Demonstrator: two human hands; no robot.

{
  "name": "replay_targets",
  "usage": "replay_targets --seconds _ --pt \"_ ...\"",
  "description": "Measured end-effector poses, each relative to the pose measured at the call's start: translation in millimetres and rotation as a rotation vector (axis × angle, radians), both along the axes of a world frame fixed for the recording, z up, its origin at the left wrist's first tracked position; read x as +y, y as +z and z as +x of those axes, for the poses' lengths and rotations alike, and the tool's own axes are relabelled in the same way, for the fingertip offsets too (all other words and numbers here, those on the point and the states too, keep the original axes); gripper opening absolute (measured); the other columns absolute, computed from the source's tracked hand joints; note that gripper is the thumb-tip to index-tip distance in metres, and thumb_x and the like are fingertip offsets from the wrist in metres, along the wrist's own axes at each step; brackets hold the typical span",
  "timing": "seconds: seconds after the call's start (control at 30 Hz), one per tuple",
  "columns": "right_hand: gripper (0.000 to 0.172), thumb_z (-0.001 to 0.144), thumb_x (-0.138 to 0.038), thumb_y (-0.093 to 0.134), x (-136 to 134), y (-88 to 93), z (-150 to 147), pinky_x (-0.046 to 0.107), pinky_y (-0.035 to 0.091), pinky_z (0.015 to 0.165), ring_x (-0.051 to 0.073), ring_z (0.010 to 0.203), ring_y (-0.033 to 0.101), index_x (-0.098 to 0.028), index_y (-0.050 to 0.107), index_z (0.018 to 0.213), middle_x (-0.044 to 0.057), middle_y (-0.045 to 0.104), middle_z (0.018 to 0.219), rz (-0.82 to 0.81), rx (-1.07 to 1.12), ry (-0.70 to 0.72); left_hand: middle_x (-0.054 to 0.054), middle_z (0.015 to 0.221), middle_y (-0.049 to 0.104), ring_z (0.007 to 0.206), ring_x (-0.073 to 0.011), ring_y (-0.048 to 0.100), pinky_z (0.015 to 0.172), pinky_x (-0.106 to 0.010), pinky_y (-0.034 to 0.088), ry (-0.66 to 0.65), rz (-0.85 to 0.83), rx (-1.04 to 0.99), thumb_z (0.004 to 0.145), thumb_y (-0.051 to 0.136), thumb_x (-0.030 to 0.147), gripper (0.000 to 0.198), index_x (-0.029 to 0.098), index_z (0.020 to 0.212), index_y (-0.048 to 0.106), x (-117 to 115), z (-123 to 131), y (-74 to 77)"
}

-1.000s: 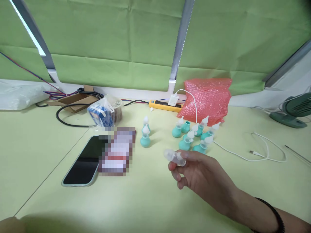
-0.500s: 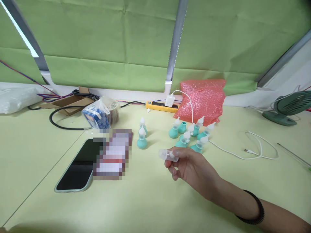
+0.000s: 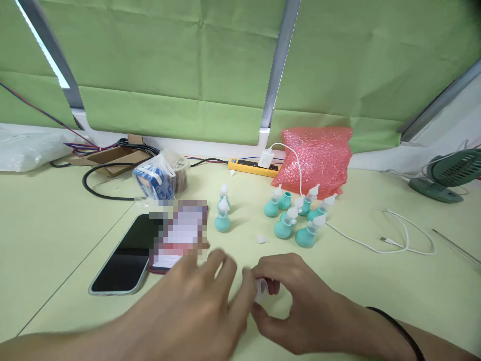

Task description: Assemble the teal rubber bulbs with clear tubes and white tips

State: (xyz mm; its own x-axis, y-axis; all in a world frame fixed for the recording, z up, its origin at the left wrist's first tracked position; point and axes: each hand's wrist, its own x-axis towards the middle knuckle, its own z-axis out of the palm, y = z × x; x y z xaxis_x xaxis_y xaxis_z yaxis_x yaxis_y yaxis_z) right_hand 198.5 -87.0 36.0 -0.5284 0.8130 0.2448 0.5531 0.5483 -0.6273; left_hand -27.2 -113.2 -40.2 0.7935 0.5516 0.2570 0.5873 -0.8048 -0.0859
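My right hand (image 3: 296, 301) is curled around a small clear plastic piece (image 3: 262, 288), low over the pale green table (image 3: 376, 291). My left hand (image 3: 199, 311) has come in from the left, somewhat blurred, and its fingertips meet the same piece. Beyond my hands stand two teal squeeze bulbs with white tips (image 3: 223, 215), and to their right a group of several more (image 3: 296, 215). A loose white tip (image 3: 261, 239) lies on the table between that group and my hands.
A phone (image 3: 120, 258) and a blurred-out card (image 3: 180, 233) lie at the left. At the back are a pink bubble-wrap bag (image 3: 319, 158), a yellow power strip (image 3: 255, 168), a bagged carton (image 3: 160, 178), cardboard with black cables (image 3: 112, 158), a white cable (image 3: 394, 240) and a green fan (image 3: 451, 175).
My right hand has dropped toward me with the clear piece. My left hand has come into view and joined it. A white tip now lies on the table.
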Motion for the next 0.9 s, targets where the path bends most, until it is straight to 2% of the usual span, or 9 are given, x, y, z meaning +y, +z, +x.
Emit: replay_targets --seconds 0.07,0.1,0.17,0.33,0.43,0.5,0.6,0.77,0.9 --pt "0.005 0.059 -0.017 0.054 -4 3.1 0 0.025 0.041 0.053 0.012 0.050 0.047 -0.016 0.055 0.063 0.001 0.053 0.054 0.052 -0.005 0.006 -0.007 0.077 0.060 0.070 -0.0229 0.057 0.064 -0.040 0.046 -0.063 -0.042 0.123 0.080 0.048 0.030 0.018 0.016 0.089 0.056 30 36 65.2" --pt "0.003 0.059 -0.017 0.054 -4 4.6 0 0.025 0.042 0.054 0.012 0.049 0.047 -0.016 0.055 0.062 0.000 0.052 0.053 0.047 0.004 0.002 -0.005 0.065 0.059 0.058 -0.0198 0.056 0.057 -0.036 0.046 -0.122 -0.024 0.114 0.079 0.049 0.032 0.019 0.014 0.081 0.056 40 49 87.6" --pt "0.005 0.061 -0.017 0.054 -1 6.6 1 0.024 0.042 0.052 0.010 0.047 0.047 -0.017 0.053 0.056 -0.002 0.050 0.049 -0.022 0.023 0.007 -0.002 0.056 0.055 0.050 -0.0181 0.052 0.049 -0.033 0.044 -0.159 0.067 0.076 0.078 0.050 0.027 0.016 0.013 0.072 0.055 48 64 108.8" --pt "0.010 0.066 -0.017 0.054 12 4.7 4 0.022 0.045 0.051 0.011 0.052 0.051 -0.017 0.060 0.058 0.000 0.055 0.054 -0.261 0.169 -0.024 -0.004 0.056 0.056 0.050 -0.0182 0.053 0.045 -0.030 0.043 -0.194 0.179 -0.053 0.075 0.044 0.009 0.015 0.011 0.068 0.056 43 62 92.8" --pt "0.011 0.069 -0.023 0.057 14 3.6 8 0.024 0.048 0.055 0.013 0.058 0.055 -0.017 0.065 0.075 0.001 0.059 0.060 -0.401 0.264 -0.067 -0.005 0.059 0.058 0.054 -0.0171 0.055 0.047 -0.027 0.045 -0.193 0.150 -0.128 0.077 0.042 0.008 0.017 0.010 0.073 0.058 45 58 92.2" --pt "0.022 0.069 -0.025 0.061 13 7.5 11 0.025 0.050 0.057 0.013 0.061 0.058 -0.018 0.063 0.090 0.002 0.062 0.066 -0.425 0.282 -0.082 -0.005 0.060 0.059 0.055 -0.0169 0.056 0.048 -0.026 0.045 -0.153 0.126 -0.155 0.078 0.043 0.011 0.016 0.010 0.075 0.059 48 57 97.8" --pt "0.034 0.070 -0.024 0.061 15 21.1 20 0.027 0.051 0.063 0.015 0.068 0.060 -0.021 0.057 0.103 0.003 0.064 0.083 -0.231 0.256 -0.123 -0.005 0.059 0.059 0.054 -0.0163 0.055 0.047 -0.025 0.044 -0.045 0.136 -0.179 0.078 0.045 0.015 0.015 0.011 0.075 0.059 51 55 105.5" --pt "0.020 0.075 -0.023 0.053 51 41.1 50 0.032 0.048 0.070 0.018 0.078 0.058 -0.022 0.060 0.094 0.004 0.062 0.092 0.330 0.105 -0.366 0.000 0.052 0.052 0.044 -0.0123 0.047 0.042 -0.023 0.037 0.055 0.179 -0.164 0.077 0.045 0.016 0.014 0.014 0.073 0.058 53 52 108.8" --pt "0.019 0.078 -0.024 0.045 96 41.9 73 0.031 0.046 0.068 0.020 0.084 0.057 -0.020 0.061 0.088 0.004 0.062 0.093 0.122 -0.166 -0.280 0.001 0.049 0.050 0.043 -0.0121 0.045 0.041 -0.022 0.033 0.049 0.206 -0.142 0.077 0.045 0.016 0.013 0.015 0.072 0.057 52 51 110.2"
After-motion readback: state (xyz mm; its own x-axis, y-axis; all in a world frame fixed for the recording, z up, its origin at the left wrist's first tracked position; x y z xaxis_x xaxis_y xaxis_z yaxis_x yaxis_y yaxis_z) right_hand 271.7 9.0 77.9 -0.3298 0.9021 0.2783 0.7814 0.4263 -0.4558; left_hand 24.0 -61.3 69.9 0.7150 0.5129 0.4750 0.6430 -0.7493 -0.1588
